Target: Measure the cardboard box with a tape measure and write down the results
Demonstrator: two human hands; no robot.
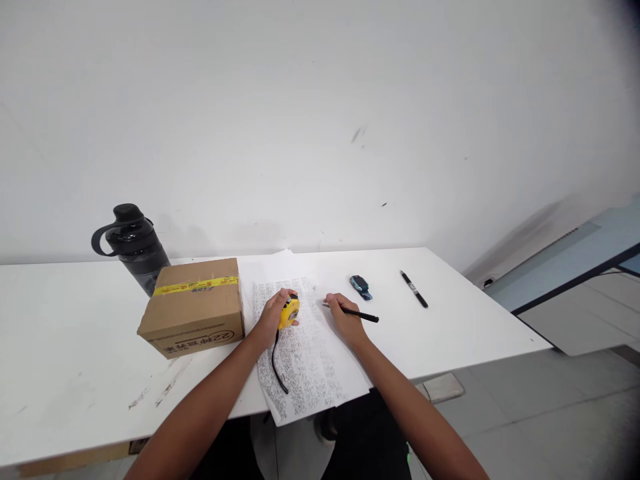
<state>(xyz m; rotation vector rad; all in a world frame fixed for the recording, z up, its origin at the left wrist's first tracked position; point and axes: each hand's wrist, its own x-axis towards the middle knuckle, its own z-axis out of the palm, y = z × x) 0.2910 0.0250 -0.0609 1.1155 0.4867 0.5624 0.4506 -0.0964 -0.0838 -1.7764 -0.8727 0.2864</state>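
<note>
My left hand [274, 313] is wrapped round a yellow tape measure [289, 312], held over a sheet of paper. From the tape measure a black wrist strap [277, 369] trails down across the page. Closely spaced handwriting covers much of the paper [310, 367], whose near end hangs past the table's front edge. In my right hand [344, 319] is a black pen [364, 315], its tip pointing left at the upper right part of the sheet. Whether the tip touches the paper I cannot tell.
Left of the paper stands a taped cardboard box [195, 307], with a dark water bottle [137, 247] behind it. A dark blue watch-like device [359, 285] and a second pen [414, 289] lie to the right on the white table [450, 333]. A wall rises behind.
</note>
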